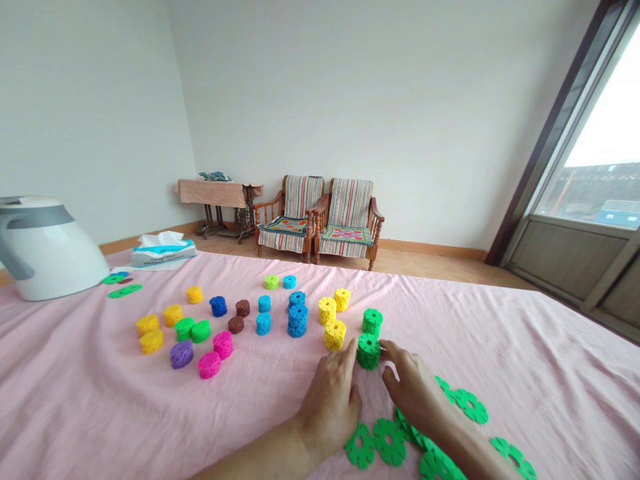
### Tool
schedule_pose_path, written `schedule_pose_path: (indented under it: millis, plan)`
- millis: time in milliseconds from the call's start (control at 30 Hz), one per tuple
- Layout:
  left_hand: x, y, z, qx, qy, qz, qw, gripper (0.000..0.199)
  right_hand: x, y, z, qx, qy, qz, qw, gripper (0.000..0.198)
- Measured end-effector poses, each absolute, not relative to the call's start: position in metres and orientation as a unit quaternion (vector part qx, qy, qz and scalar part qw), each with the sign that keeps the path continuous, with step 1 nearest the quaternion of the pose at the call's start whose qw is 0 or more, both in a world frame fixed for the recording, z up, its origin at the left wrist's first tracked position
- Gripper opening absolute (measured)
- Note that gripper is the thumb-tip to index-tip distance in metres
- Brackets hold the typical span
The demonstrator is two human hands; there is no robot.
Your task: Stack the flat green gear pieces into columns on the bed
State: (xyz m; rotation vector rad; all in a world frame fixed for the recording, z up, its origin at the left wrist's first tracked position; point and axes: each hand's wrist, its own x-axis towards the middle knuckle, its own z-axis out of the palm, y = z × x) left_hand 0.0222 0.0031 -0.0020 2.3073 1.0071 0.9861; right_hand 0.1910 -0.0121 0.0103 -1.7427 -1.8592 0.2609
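Note:
A stack of green snowflake discs (369, 352) stands upright on the pink cloth, between my two hands. My left hand (331, 393) is at its left side, fingers stretched forward and the tips at or very near the discs. On the right, my right hand (413, 381) has its fingertips against or just beside the same stack, thumb apart from the fingers. Right behind it rises a second green stack (372, 322). Loose green discs (390, 442) lie flat near my wrists, some partly hidden under my right forearm.
Yellow stacks (335, 335) and blue stacks (297, 321) stand left of the green ones. Farther left are pink (209, 365), purple (181, 355), brown and more yellow stacks. A white kettle (60, 260) and a tissue box (164, 252) stand at the far left. Two chairs are behind the table.

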Motion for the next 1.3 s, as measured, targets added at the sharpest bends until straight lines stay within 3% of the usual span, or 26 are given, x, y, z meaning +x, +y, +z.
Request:
schedule_pose_path:
  millis: [300,833,933,1100,1200,1300]
  plan:
    - [0.022,0.004,-0.005,0.844,0.359,0.346,0.199,0.076,0.188,-0.012,0.01,-0.661,-0.703,0.083,0.25,0.047]
    - [0.023,0.004,-0.001,0.839,0.359,0.353,0.206,0.077,0.195,-0.008,0.002,-0.646,-0.711,0.069,0.271,0.046]
    - [0.021,0.0,0.009,0.832,0.361,0.376,0.189,0.065,0.219,-0.001,0.006,-0.658,-0.694,0.072,0.282,0.033]
    - [0.02,-0.018,0.03,0.892,0.26,0.321,0.182,0.023,0.262,0.001,0.017,-0.688,-0.681,0.085,0.236,0.011]
    - [0.025,-0.028,0.035,0.936,0.157,0.264,0.17,0.025,0.273,0.002,0.016,-0.687,-0.672,0.112,0.252,0.008]
    - [0.033,-0.032,0.029,0.956,0.109,0.236,0.137,0.03,0.282,0.011,0.007,-0.681,-0.624,0.156,0.351,0.008]
